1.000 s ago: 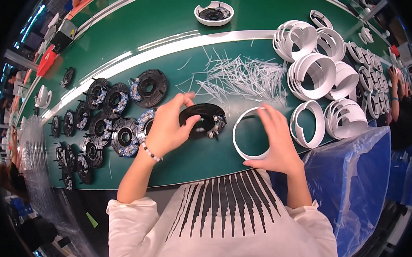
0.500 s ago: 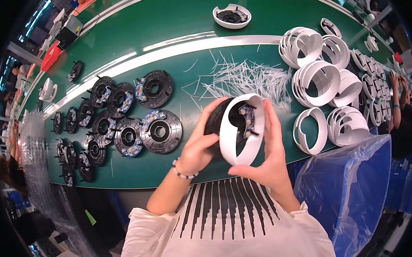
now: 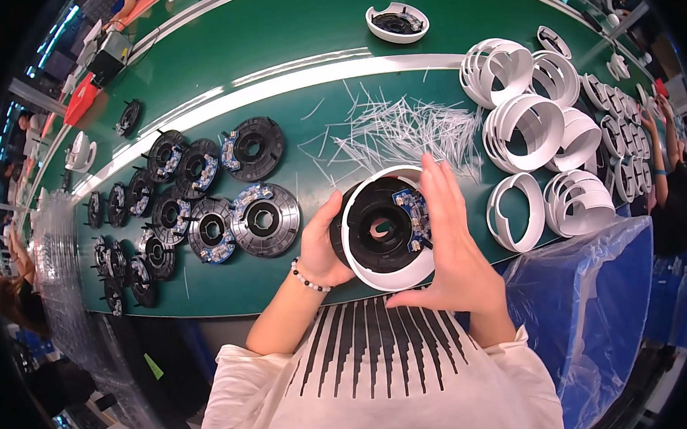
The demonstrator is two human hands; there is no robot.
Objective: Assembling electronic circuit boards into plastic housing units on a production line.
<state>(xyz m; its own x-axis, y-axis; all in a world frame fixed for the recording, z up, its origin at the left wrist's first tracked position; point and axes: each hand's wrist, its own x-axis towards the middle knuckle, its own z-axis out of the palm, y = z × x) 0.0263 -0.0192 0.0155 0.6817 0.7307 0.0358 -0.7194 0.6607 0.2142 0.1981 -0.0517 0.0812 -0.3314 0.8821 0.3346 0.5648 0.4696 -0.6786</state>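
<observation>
In front of my chest, a white plastic ring [image 3: 390,279] sits around a black round base [image 3: 366,227], its open face turned up toward me. A blue circuit board [image 3: 416,217] is fixed at the right side of the base, and a hole shows through the centre. My left hand [image 3: 322,248] grips the base from the left, with most of its fingers hidden behind. Along the ring's right side, my right hand [image 3: 458,247] presses with long, straight fingers, its thumb at the lower edge.
Several black bases with boards [image 3: 266,218] lie on the green table to the left. White strips [image 3: 409,133] are heaped beyond my hands. Stacked white rings [image 3: 522,131] stand at right, above a plastic-lined blue bin [image 3: 581,303]. A conveyor carries an assembled unit [image 3: 398,24].
The ring and base have turned from edge-on to facing me and sit slightly lower. My left fingers have moved off the ring's near edge, while my right hand has shifted along its right side.
</observation>
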